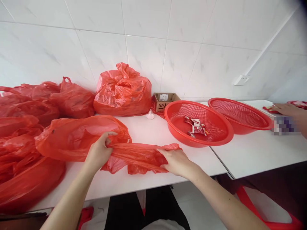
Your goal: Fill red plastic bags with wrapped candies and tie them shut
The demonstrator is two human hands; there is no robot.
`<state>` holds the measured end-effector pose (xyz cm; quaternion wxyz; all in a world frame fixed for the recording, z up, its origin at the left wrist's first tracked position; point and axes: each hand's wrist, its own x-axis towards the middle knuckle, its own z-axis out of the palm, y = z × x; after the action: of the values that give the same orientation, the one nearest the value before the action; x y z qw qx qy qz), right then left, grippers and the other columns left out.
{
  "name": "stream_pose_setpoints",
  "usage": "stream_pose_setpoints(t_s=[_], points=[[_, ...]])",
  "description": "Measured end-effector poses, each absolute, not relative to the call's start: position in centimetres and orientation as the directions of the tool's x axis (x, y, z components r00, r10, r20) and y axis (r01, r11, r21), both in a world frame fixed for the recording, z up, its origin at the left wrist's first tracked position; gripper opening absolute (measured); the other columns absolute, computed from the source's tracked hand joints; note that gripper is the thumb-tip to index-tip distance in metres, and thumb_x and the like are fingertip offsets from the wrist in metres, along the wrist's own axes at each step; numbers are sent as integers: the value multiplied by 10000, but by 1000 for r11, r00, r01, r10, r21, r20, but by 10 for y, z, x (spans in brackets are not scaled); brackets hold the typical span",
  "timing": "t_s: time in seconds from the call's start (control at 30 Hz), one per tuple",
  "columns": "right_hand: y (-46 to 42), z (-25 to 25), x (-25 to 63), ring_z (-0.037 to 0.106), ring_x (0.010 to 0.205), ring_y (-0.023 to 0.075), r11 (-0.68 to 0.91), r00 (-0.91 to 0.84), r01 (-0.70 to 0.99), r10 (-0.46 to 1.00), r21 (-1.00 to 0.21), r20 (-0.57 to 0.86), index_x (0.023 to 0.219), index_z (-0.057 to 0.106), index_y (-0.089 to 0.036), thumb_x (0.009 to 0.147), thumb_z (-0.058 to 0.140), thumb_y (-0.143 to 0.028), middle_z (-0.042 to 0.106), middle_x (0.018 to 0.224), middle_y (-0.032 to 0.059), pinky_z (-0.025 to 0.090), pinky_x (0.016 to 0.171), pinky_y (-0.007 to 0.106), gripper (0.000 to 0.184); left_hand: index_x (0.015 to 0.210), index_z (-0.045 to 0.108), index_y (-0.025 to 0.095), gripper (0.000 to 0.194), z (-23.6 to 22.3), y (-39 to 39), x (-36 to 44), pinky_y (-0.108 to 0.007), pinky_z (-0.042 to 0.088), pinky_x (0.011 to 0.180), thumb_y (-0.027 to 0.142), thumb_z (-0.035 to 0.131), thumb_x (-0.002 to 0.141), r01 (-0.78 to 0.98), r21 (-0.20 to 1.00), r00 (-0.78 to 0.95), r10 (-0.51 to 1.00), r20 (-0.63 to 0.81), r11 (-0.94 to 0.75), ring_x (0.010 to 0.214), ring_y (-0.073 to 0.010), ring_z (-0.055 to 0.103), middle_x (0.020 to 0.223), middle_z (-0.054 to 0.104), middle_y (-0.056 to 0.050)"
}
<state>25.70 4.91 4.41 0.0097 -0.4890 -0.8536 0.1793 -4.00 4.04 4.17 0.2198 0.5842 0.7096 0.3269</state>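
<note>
A thin red plastic bag [141, 156] stretches across the white table between my two hands. My left hand [100, 150] is closed on its left part, with fingers curled into the film. My right hand [174, 161] grips the other end, the thumb below and the fingers on top. Behind my left hand lies another stretch of loose, opened red film [74, 137]; whether it belongs to the same bag I cannot tell. Right of my right hand stands a red plastic basket [171, 127] with a few small red-and-white packets [198, 126] inside.
Several filled red bags [21, 137] crowd the left side. A large tied red bag [123, 92] stands against the tiled wall beside a small cardboard box [160, 103]. A second red basket [240, 124] is at right, near another person's hand [287, 109]. A red stool [249, 204] stands below.
</note>
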Motion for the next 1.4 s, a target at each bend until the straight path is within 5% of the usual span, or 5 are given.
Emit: stream_pose_setpoints(t_s=[0.3,0.47,0.7,1.07,1.4], points=[[35,57,256,637,1070,267,472,-496,813,868,-342,17,1396,497,-200,937,505,-274,657,1211,131,495,855,376,465,1331,424,505,554,42,-32,38,-515,406,1021,262,537,846,892,332,11,748,664,-308,1220,-307,505,1320,531,-40],[46,44,245,609,1113,229,598,-610,727,788,-338,81,1243,623,-183,915,394,-66,673,1162,92,466,926,356,417,1290,551,294,434,17,-22,58,-573,375,1026,289,579,857,870,264,337,893,298,-416,1147,-348,576,1246,648,-104],[73,35,264,615,1114,305,424,-510,841,830,-336,-227,1268,598,-181,788,696,-400,645,1223,137,490,901,408,537,707,626,258,171,29,-37,36,-427,485,776,225,530,845,887,326,403,893,-202,-326,744,-264,667,745,697,-32],[68,49,258,536,1224,290,610,-636,735,772,-295,12,1373,491,-160,875,577,-164,582,1292,134,461,996,428,505,952,705,237,316,44,-32,49,-382,476,778,222,390,961,864,224,374,872,316,-452,789,-210,651,899,718,-51],[47,42,294,535,1236,341,537,-601,798,744,-272,-293,1518,308,-212,751,626,-86,500,1418,157,476,975,476,840,1455,413,153,752,26,11,45,-408,513,825,240,694,763,954,203,253,954,-160,-219,1060,-347,654,1213,658,-189]])
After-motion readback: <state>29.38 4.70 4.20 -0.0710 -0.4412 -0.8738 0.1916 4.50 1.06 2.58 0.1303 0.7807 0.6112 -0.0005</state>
